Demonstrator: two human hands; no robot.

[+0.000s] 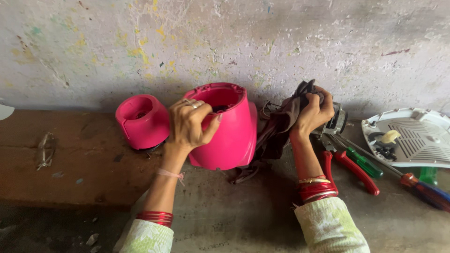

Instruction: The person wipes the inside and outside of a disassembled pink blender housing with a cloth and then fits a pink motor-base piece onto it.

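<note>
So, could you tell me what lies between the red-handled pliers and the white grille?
In the head view, a green-handled screwdriver lies between the pliers and the grille.

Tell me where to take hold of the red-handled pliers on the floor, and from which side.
Grip the red-handled pliers by the two handles, coming from above at the near end. They lie flat on the concrete floor, handles splayed toward the person. The jaw end is tucked under the right hand and dark cloth, and a green screwdriver lies close on the far side.
</note>
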